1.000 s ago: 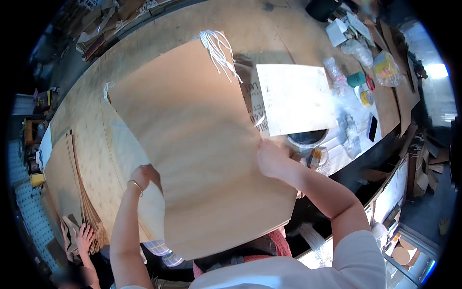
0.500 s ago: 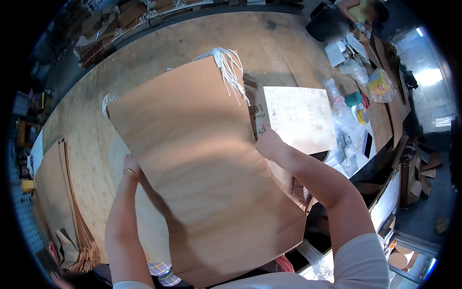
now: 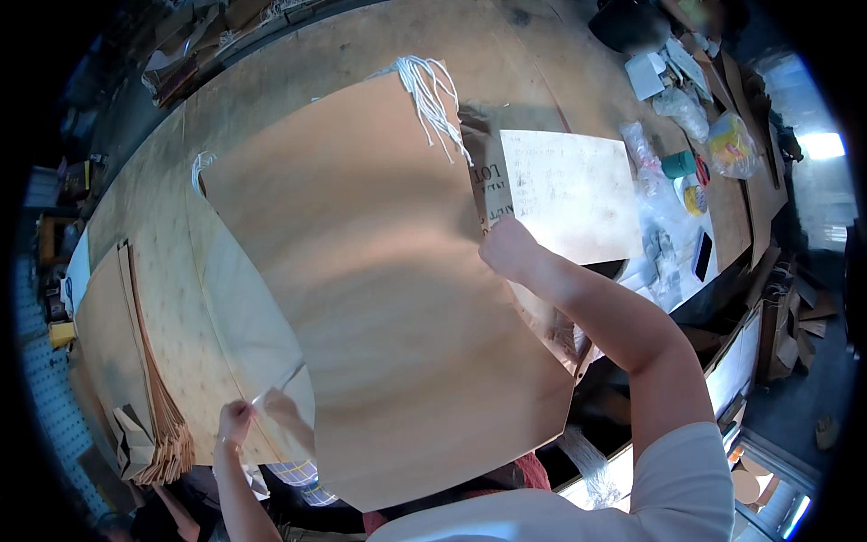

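- I see my right hand gripping the right edge of a large brown paper sheet spread over the wooden table.
- My left hand pinches its lower left edge.
- White strings lie at its top corner.
- A stack of brown paper bags sits to the left.

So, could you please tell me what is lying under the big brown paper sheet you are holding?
Under the brown paper sheet a paler sheet shows at its left edge, on the wooden table. A printed brown bag peeks out at its right edge. Anything beneath the middle is covered.
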The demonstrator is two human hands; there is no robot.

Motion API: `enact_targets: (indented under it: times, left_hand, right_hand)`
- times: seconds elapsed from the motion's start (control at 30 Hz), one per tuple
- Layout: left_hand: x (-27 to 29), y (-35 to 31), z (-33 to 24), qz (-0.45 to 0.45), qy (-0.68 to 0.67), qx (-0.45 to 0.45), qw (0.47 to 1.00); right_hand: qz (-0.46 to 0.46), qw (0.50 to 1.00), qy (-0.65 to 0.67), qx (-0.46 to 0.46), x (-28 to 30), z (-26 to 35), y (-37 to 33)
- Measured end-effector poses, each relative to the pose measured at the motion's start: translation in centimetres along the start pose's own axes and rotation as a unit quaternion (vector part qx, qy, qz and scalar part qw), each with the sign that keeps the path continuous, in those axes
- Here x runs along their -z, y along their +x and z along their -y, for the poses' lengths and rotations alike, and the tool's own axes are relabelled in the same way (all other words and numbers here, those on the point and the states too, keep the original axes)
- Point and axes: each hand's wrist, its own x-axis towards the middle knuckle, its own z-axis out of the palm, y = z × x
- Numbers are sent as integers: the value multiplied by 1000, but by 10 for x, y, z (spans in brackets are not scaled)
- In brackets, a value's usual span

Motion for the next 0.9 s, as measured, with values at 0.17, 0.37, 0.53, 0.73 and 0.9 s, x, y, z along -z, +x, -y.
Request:
enact_targets:
  times: [0.17,0.37,0.53,0.73,0.9]
  left_hand:
    - [74,-99,-3,-99,-19,19,995]
    - [52,-168,-193,-149,-268,-46,951]
    - [-40,-146,-301,-41,-277,-177,943]
    - [-19,-173,-266,-95,-284,-252,920]
    - [13,-173,-247,-110,-273,-246,924]
  right_hand:
    - [1,1000,12,11,3,3,4]
    - [-4,994,97,-43,31,10,-6]
    - [-92,977,181,-57,-11,64,7]
    - [-146,928,314,-137,17,88,-5]
    - [-105,902,383,-169,44,156,26]
